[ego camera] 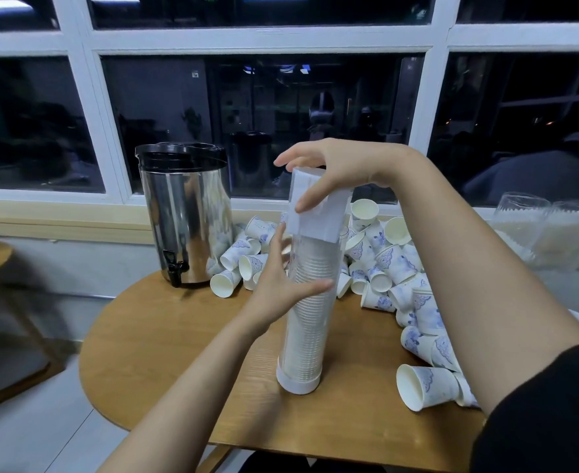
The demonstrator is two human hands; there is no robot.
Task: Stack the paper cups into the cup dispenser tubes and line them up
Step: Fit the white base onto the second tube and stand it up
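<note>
Capping a full tube, upright on the table.

Your left hand (274,281) wraps the dispenser tube (310,329) mid-height, thumb across the front, fingers behind, likely to steady it; your right hand (332,169) grips the white cap (325,223) at the top, thumb on the front, fingers curled over, probably seating it; the tube stands on the round wooden table (165,336), packed with stacked cups; loose paper cups (394,261) piled behind and right; steel urn (186,216) back left; empty tubes (533,230) on the sill; dark windows.
</note>
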